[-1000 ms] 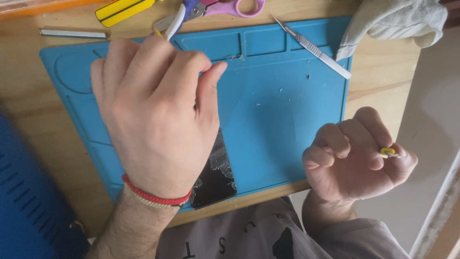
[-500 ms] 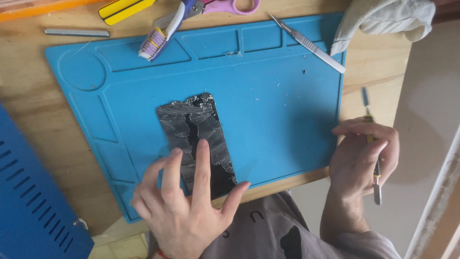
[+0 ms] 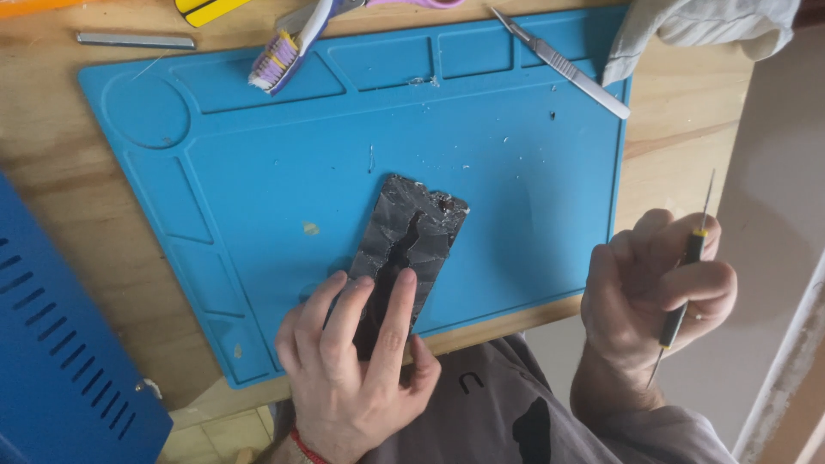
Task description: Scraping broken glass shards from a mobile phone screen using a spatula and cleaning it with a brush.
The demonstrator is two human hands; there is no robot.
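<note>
The left hand (image 3: 357, 369) lies flat with fingers spread on the near end of the cracked black phone panel (image 3: 404, 249), pinning it so it cannot slide on the blue work mat (image 3: 533, 198), where it rests near the front edge. The right hand (image 3: 657, 288), off the table's edge, pinches a thin black-handled probe (image 3: 683, 288) upright, tip kept clear, while a toothbrush (image 3: 288, 47) and scalpel (image 3: 559, 62) lie parked along the mat's far side

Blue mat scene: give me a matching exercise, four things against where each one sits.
Things:
1. cracked black panel
2. thin pick tool
3. toothbrush
4. scalpel

Places:
A. held in the right hand
B. top right corner of the blue mat
C. under the left hand fingertips
D. top edge of the mat, left of centre

Pairs: 1-C, 2-A, 3-D, 4-B
</note>
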